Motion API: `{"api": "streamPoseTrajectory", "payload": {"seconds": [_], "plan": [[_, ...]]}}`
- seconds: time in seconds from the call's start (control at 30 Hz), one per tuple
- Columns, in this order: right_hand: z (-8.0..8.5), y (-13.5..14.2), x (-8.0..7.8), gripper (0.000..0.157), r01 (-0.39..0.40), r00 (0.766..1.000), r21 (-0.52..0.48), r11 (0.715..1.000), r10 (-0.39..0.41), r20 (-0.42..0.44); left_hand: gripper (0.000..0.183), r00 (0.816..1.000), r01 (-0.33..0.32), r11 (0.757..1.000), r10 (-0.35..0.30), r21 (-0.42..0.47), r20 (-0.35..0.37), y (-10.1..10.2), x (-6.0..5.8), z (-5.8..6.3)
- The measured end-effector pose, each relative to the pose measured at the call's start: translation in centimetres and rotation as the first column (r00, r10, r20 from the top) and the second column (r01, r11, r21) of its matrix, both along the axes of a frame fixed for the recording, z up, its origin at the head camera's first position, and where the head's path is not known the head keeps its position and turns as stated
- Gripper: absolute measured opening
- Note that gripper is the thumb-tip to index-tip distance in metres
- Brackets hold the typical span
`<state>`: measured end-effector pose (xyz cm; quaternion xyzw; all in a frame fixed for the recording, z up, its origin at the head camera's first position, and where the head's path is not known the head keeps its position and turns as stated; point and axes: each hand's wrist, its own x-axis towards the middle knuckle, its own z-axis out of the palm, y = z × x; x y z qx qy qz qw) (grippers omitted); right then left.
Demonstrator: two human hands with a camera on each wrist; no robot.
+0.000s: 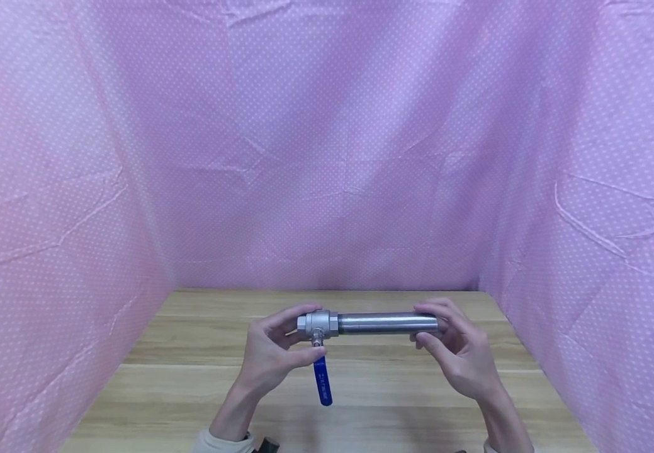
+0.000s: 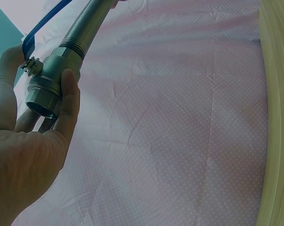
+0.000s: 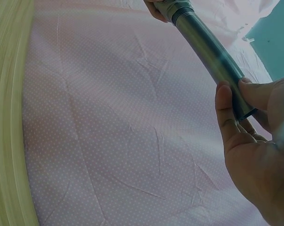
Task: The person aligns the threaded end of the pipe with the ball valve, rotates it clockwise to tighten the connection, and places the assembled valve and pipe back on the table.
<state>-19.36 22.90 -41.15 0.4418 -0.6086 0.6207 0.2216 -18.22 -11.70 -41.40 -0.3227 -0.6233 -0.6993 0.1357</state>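
A silver ball valve [image 1: 318, 323] with a blue lever handle [image 1: 323, 381] is joined to a straight metal pipe [image 1: 389, 323], and both are held level above the table. My left hand [image 1: 270, 352] grips the valve body, its thumb against the top of the lever. Around the pipe's far right end, my right hand [image 1: 465, 355] pinches with thumb and fingers. Threads show where the pipe enters the valve [image 2: 52, 80] in the left wrist view. The open end of the pipe [image 3: 217, 59] faces the right palm in the right wrist view.
Below the hands lies a light wooden tabletop [image 1: 191, 371]. Pink dotted cloth [image 1: 327, 157] hangs as walls at the back and on both sides. A small dark cylindrical object [image 1: 269, 445] shows beside the left cuff at the bottom edge.
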Motion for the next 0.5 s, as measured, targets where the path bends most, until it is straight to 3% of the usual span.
{"api": "streamPoseTrajectory", "payload": {"seconds": [0.2, 0.5], "plan": [[-0.14, 0.02, 0.04, 0.053, 0.028, 0.999, -0.014, 0.999, -0.029, -0.017, 0.064, 1.000, 0.000, 1.000, 0.000, -0.001, -0.006, -0.01, 0.04, 0.04], [-0.16, 0.24, -0.02, 0.050, 0.141, 0.990, 0.018, 0.990, -0.140, -0.018, 0.064, 1.000, 0.000, 1.000, 0.000, -0.009, -0.010, -0.07, 0.09, 0.12]]}}
